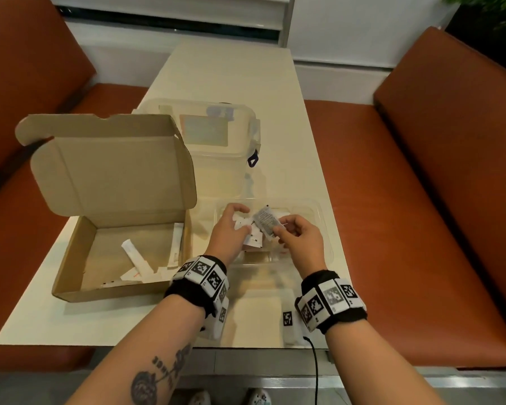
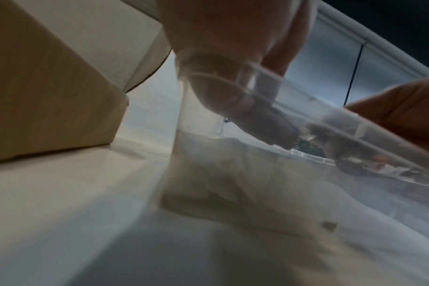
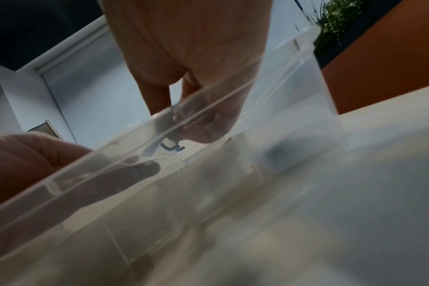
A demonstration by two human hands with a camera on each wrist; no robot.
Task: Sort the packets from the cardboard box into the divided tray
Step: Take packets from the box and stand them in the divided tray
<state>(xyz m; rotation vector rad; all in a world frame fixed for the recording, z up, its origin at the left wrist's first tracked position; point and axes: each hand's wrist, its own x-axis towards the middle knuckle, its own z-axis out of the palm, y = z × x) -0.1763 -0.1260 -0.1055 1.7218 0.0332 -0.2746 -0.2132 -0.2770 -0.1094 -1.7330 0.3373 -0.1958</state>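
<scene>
The open cardboard box (image 1: 79,258) sits at the left of the table, with several white packets (image 1: 135,255) lying inside. To its right stands the clear divided tray (image 1: 324,229). Both hands are over the tray. My left hand (image 1: 241,219) holds a small bunch of white packets (image 1: 243,226) between thumb and curled fingers. My right hand (image 1: 284,229) pinches a grey printed packet (image 1: 265,220), tilted up beside the white ones. More packets lie in the tray under the hands. In the wrist views the fingers (image 2: 220,91) (image 3: 203,123) show blurred through the tray wall (image 2: 306,110) (image 3: 294,92).
A large clear storage bin (image 1: 216,141) stands behind the tray and the box's raised lid (image 1: 114,165). A clear flat lid (image 1: 260,305) lies on the table in front of the tray. Orange bench seats (image 1: 406,229) flank the table on both sides.
</scene>
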